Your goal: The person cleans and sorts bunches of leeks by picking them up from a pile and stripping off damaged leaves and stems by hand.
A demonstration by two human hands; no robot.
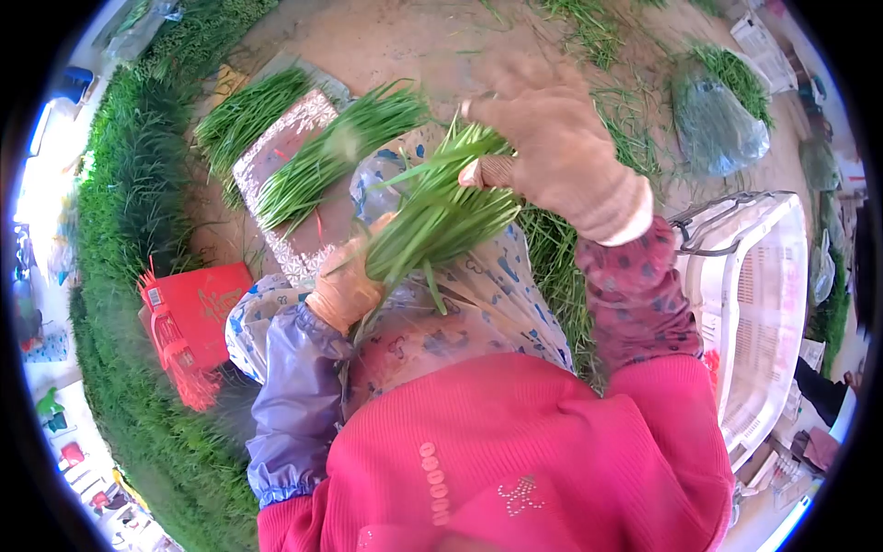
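My left hand (342, 287), in a tan glove, is closed around a loose bunch of chives (441, 216), long flat green leaves held over my lap. My right hand (561, 147), in a brown glove with bare fingertips, is at the far upper end of that bunch. Its thumb and forefinger are apart with leaf ends between them; its other fingers are blurred. Beyond my left hand, a neater bundle of chives (336, 161) rests on a patterned board (299, 258). Another bundle (244, 120) lies at the board's far left.
A long bank of upright greens (129, 212) runs along the left. A red box (202, 308) with red ties sits beside my left knee. At right stands a white plastic basket (759, 304); beyond it is a clear bag of greens (722, 124). Loose leaves litter the floor (405, 46).
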